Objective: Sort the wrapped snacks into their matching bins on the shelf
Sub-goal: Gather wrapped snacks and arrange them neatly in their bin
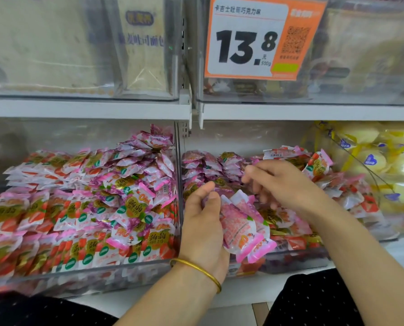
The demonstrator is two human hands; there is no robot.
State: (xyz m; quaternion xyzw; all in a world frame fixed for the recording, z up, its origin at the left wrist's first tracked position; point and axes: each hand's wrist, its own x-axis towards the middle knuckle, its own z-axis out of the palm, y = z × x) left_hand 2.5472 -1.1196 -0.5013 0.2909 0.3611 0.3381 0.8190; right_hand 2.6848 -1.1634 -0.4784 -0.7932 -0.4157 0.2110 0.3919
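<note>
Nearest, dark dotted clothing fills the bottom corners, and two bare forearms reach up from it toward the shelf. The left wrist wears a gold bangle. Just beyond it, the left hand is curled round a small bundle of pink packets, thumb on top, held over the near left part of the right bin. A little farther and to the right, the right hand hovers palm down over the same bin, its fingers bent toward the loose wrapped snacks below. They are blurred, so whether they pinch a packet cannot be told. That bin holds purple packets at its far left and strawberry-red ones to the right and near. To the left, behind a clear dividing wall, the left bin is piled high with mixed packets, red-and-white strawberry ones along the near and left side, purple ones heaped toward the far right corner. At the far right of this level lies a bag of pale yellow cakes. Above runs a white shelf board, and on it stand clear bins with pale bread packs. An orange-and-white price tag reading 13.8 hangs on the upper right bin.
</note>
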